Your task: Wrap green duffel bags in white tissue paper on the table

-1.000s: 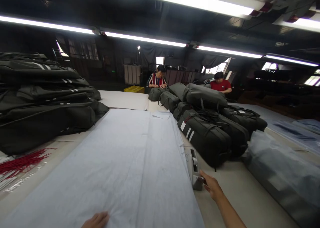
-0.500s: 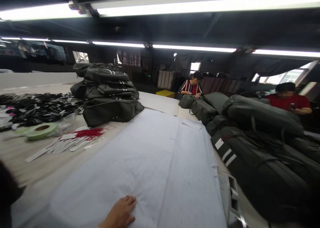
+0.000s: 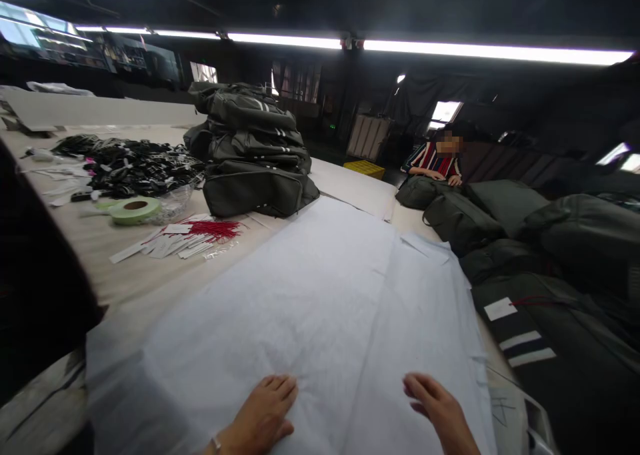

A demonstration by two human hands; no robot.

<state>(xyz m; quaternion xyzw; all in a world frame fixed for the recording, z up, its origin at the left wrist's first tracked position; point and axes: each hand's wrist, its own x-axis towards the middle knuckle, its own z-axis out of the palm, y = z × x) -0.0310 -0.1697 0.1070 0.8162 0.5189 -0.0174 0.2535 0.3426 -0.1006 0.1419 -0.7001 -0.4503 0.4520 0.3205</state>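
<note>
Under strip lights on a long workshop table (image 3: 65, 242), the left hand (image 3: 263, 415) and right hand (image 3: 440, 412) press flat, fingers spread, on thin white tissue paper (image 3: 320, 295), which could crease or tear if dragged sideways.

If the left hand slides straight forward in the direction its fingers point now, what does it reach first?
The left hand lies flat on the white sheet, fingers pointing up-right across it. Going on, it would meet only more sheet; the first object beyond the far edge is probably a dark bag, though depth is unclear.
</note>
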